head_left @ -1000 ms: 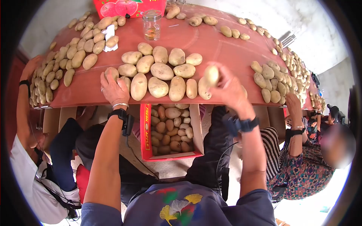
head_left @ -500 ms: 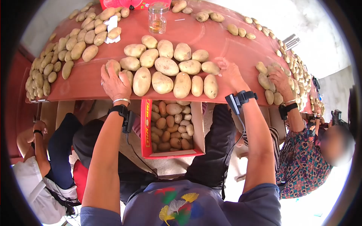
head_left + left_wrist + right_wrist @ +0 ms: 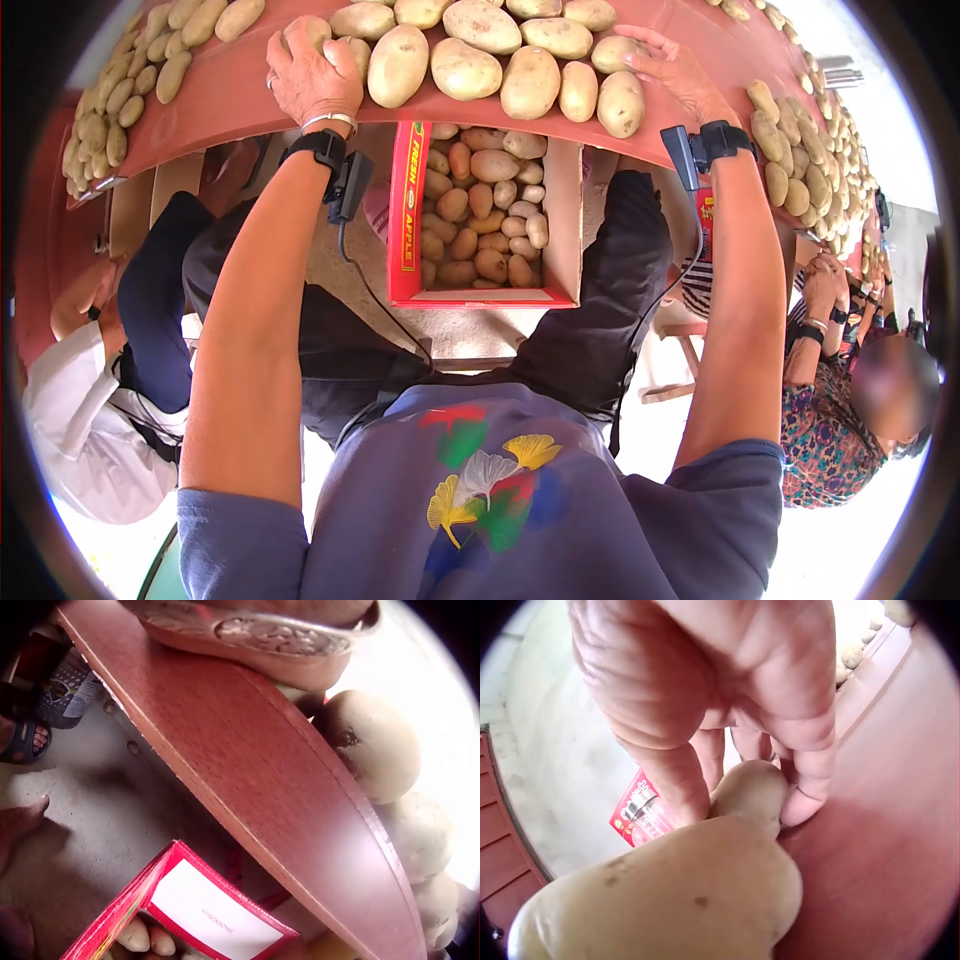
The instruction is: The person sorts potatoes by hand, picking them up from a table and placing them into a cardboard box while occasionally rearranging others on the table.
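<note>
- At the right end of the potato cluster, a right hand (image 3: 680, 75) pinches an oval potato (image 3: 614, 54), thumb to one side and fingers to the other, the span between them narrow.
- The potato lies to the hand's left on the red desk (image 3: 225, 112), its long axis running roughly left to right, one end toward the fingertips.
- A spotted potato (image 3: 675, 892) fills the foreground of the right wrist view and covers part of the pinched one; whether the two touch cannot be told.
- From the head view, a long potato (image 3: 621, 104) lies just on the person's side of the held one, turned crosswise to it, its long axis pointing toward the desk's edge.
- The left hand (image 3: 315, 82), well apart at the cluster's opposite end, rests over a partly covered potato (image 3: 312, 31); whether it grips cannot be told.
- The right hand is plainly the nearer to the oval potato.
- Below the desk's edge, between the knees, sits a red apple box (image 3: 408, 225) holding more potatoes.
</note>
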A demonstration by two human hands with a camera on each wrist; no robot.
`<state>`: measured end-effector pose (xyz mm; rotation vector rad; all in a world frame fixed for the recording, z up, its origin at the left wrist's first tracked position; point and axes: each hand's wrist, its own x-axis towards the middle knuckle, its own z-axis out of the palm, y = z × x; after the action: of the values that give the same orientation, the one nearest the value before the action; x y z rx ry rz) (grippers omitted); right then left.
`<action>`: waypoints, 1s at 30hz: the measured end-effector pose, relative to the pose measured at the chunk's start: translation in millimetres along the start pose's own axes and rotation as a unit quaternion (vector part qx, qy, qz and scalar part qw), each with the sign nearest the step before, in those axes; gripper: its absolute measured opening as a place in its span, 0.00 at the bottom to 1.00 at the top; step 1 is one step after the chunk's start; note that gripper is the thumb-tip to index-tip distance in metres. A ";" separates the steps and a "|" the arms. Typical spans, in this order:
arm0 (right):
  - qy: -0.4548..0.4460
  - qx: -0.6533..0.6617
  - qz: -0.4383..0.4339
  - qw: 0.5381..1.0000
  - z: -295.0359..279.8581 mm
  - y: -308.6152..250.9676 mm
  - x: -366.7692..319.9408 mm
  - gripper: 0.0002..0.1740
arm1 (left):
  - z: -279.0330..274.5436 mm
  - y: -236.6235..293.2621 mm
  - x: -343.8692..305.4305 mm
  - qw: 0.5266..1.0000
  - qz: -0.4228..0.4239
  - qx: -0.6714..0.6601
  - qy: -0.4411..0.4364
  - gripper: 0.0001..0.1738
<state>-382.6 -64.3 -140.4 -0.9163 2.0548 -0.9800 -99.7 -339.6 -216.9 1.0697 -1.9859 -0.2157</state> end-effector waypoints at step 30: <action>-0.136 -0.403 0.339 0.839 293.6 209.3 -30.5 0.15 | -6.6 5.1 3.4 1.000 0.017 0.019 -0.019 0.29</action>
<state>-196.0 -45.8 -449.8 -0.5499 2.2674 0.4190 -98.8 -337.5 -208.2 1.0613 -2.0472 -0.1824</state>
